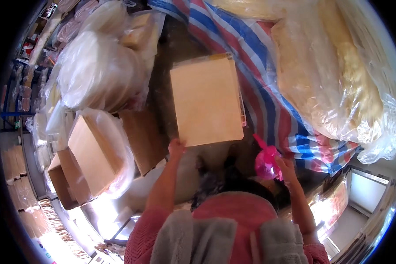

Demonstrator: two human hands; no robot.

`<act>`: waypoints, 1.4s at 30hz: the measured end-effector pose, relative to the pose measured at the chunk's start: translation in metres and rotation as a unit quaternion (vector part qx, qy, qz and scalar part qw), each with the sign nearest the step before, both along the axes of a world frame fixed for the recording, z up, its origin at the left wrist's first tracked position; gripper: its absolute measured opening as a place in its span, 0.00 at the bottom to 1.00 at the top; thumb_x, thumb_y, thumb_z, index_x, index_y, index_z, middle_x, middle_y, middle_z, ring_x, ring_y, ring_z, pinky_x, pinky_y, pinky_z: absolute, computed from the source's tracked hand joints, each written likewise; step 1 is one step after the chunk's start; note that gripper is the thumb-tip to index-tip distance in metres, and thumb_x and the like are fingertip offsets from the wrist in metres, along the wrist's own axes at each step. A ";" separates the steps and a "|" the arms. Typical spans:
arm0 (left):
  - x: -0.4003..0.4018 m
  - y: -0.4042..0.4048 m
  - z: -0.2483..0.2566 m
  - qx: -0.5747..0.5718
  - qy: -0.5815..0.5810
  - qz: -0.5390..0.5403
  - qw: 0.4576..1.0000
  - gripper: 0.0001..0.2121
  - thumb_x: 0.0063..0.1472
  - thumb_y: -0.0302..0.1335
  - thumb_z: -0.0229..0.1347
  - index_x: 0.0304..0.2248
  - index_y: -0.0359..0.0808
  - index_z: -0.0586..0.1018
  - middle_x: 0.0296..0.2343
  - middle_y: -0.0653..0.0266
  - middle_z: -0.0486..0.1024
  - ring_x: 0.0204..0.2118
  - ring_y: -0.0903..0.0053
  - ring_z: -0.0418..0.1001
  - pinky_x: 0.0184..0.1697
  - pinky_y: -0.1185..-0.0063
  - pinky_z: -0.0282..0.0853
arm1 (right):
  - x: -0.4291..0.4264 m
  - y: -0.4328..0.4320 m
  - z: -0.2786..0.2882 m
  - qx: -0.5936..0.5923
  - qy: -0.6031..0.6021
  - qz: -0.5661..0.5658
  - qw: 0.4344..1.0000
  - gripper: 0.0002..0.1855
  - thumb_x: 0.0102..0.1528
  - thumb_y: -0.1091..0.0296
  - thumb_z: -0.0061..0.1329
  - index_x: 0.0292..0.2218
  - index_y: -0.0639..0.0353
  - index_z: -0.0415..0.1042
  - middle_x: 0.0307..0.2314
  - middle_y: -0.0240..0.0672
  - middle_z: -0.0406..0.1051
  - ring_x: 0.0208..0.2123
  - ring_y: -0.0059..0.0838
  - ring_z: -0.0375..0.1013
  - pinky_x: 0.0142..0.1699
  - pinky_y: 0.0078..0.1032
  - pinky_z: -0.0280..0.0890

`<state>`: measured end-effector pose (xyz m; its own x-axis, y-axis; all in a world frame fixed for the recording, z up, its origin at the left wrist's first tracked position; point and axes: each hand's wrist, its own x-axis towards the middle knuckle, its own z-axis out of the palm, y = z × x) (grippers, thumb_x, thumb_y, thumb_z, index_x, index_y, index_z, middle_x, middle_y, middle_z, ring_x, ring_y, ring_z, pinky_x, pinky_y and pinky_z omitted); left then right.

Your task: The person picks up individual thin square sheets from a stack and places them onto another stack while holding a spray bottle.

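Observation:
My right hand is closed round a pink plastic spray bottle, whose nozzle points up and to the left. With fingers at its near left corner, my left hand touches a flat tan sheet, like cardboard or leather. More layers show under the sheet's far and right edges, and part of a wire or plastic basket seems to stick out at its right side. What bears the sheet is mostly hidden.
Red, white and blue striped tarpaulin runs along the right, beside large plastic-wrapped yellowish bundles. At left stand plastic-covered bundles, an open cardboard box and a brown carton. Shelving lines the far left.

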<state>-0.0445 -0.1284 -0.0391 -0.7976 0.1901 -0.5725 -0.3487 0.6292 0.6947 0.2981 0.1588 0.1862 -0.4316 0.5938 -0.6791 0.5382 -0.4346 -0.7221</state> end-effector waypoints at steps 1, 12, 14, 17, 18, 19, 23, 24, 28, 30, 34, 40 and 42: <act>-0.007 0.004 0.012 -0.101 0.022 -0.116 0.988 0.14 0.45 0.34 0.58 0.27 0.32 0.70 0.22 0.56 0.71 0.26 0.73 0.71 0.28 0.74 0.66 | 0.001 0.001 0.004 0.004 -0.003 -0.005 1.000 0.16 0.52 0.55 0.44 0.24 0.59 0.71 0.16 0.23 0.65 0.17 0.12 0.61 0.21 0.12 0.54; -0.082 0.105 -0.017 0.098 0.184 -0.142 0.968 0.41 0.41 0.34 0.60 0.52 0.32 0.50 0.49 0.53 0.57 0.51 0.69 0.56 0.52 0.77 0.53 | 0.023 0.002 0.002 0.012 -0.024 -0.063 0.998 0.17 0.52 0.55 0.43 0.27 0.63 0.71 0.18 0.24 0.65 0.19 0.12 0.61 0.24 0.13 0.56; -0.084 0.116 -0.016 0.103 0.208 -0.168 0.958 0.41 0.41 0.32 0.60 0.52 0.32 0.51 0.48 0.55 0.58 0.51 0.70 0.57 0.51 0.77 0.54 | 0.029 0.002 -0.001 0.011 -0.021 -0.075 0.997 0.17 0.52 0.55 0.44 0.27 0.63 0.71 0.18 0.24 0.65 0.20 0.12 0.61 0.24 0.13 0.57; -0.071 0.129 -0.003 0.018 0.230 -0.139 0.963 0.37 0.41 0.28 0.58 0.51 0.34 0.53 0.46 0.56 0.61 0.47 0.69 0.62 0.48 0.76 0.58 | 0.044 0.005 -0.006 -0.016 -0.028 -0.063 0.997 0.17 0.52 0.56 0.44 0.27 0.64 0.71 0.19 0.25 0.66 0.21 0.14 0.62 0.25 0.13 0.57; -0.062 0.142 0.021 0.002 0.205 -0.125 0.971 0.36 0.42 0.28 0.58 0.51 0.35 0.54 0.45 0.56 0.63 0.44 0.67 0.65 0.46 0.75 0.59 | 0.046 0.005 -0.005 -0.024 -0.037 -0.072 0.996 0.17 0.52 0.56 0.44 0.27 0.64 0.71 0.20 0.25 0.66 0.21 0.14 0.62 0.26 0.13 0.57; -0.058 0.144 0.037 -0.016 0.183 -0.107 0.977 0.34 0.43 0.28 0.57 0.50 0.37 0.55 0.43 0.55 0.64 0.42 0.65 0.67 0.45 0.73 0.61 | 0.046 0.003 -0.003 -0.033 -0.043 -0.076 0.996 0.17 0.52 0.56 0.44 0.27 0.64 0.71 0.20 0.25 0.66 0.21 0.14 0.62 0.26 0.13 0.57; -0.054 0.125 0.032 -0.054 0.163 -0.099 0.980 0.30 0.45 0.29 0.53 0.49 0.38 0.57 0.40 0.53 0.66 0.39 0.62 0.68 0.42 0.71 0.63 | 0.041 -0.002 -0.002 0.024 -0.011 -0.091 0.995 0.17 0.52 0.56 0.44 0.27 0.63 0.71 0.19 0.24 0.65 0.21 0.13 0.61 0.25 0.13 0.56; -0.055 0.116 0.017 -0.065 0.199 -0.105 0.972 0.27 0.47 0.29 0.51 0.48 0.37 0.59 0.39 0.52 0.67 0.39 0.61 0.68 0.41 0.70 0.63 | 0.040 -0.003 -0.003 0.027 -0.009 -0.092 0.995 0.17 0.52 0.56 0.44 0.26 0.63 0.71 0.19 0.23 0.65 0.20 0.13 0.60 0.25 0.13 0.56; -0.055 0.100 -0.012 -0.063 0.251 -0.136 0.956 0.22 0.51 0.28 0.45 0.47 0.33 0.60 0.39 0.49 0.67 0.42 0.59 0.65 0.43 0.70 0.61 | 0.041 0.003 -0.010 -0.008 -0.028 -0.080 0.996 0.18 0.53 0.54 0.42 0.30 0.63 0.70 0.21 0.25 0.66 0.23 0.13 0.61 0.27 0.13 0.56; -0.060 0.101 -0.013 -0.053 0.199 -0.137 0.969 0.22 0.52 0.28 0.44 0.47 0.32 0.59 0.41 0.49 0.65 0.43 0.58 0.64 0.45 0.70 0.60 | 0.026 0.006 -0.011 -0.013 -0.021 -0.090 0.996 0.18 0.53 0.54 0.42 0.30 0.63 0.70 0.22 0.26 0.66 0.23 0.13 0.62 0.28 0.14 0.57; -0.048 0.086 -0.029 0.040 0.251 -0.131 0.958 0.22 0.53 0.28 0.43 0.48 0.31 0.59 0.43 0.48 0.63 0.45 0.58 0.62 0.47 0.72 0.58 | 0.007 0.008 -0.025 0.000 0.004 -0.145 0.989 0.18 0.53 0.54 0.41 0.31 0.63 0.70 0.22 0.28 0.67 0.23 0.15 0.64 0.28 0.14 0.58; -0.047 0.108 0.013 -0.035 0.181 -0.144 0.972 0.23 0.52 0.26 0.45 0.49 0.35 0.59 0.39 0.51 0.68 0.41 0.58 0.67 0.43 0.72 0.62 | -0.030 0.042 -0.026 0.073 0.059 -0.200 0.975 0.19 0.51 0.51 0.44 0.24 0.60 0.70 0.16 0.24 0.64 0.16 0.13 0.59 0.21 0.14 0.53; -0.068 0.075 -0.042 0.017 0.201 -0.128 0.971 0.22 0.52 0.26 0.46 0.49 0.37 0.60 0.38 0.53 0.69 0.38 0.61 0.68 0.40 0.73 0.63 | -0.065 0.050 -0.008 0.071 0.072 -0.154 0.983 0.19 0.51 0.52 0.43 0.22 0.60 0.70 0.13 0.25 0.62 0.14 0.14 0.58 0.19 0.14 0.52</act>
